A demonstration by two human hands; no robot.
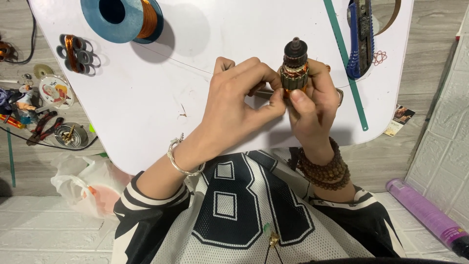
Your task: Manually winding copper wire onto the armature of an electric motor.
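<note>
Holding motor armature [294, 68] upright | right hand [312, 105] | left hand [234, 105] touching | table edge [161, 168] near

Wire spool [122, 18] lies left of the knife [360, 39] (both on table [205, 44]).

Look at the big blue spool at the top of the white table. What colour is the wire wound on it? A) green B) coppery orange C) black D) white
B: the blue spool lying on the white table shows shiny coppery orange wire wound round its core, much like the windings on the motor part held upright in the right hand while the left hand works at its side.
</note>
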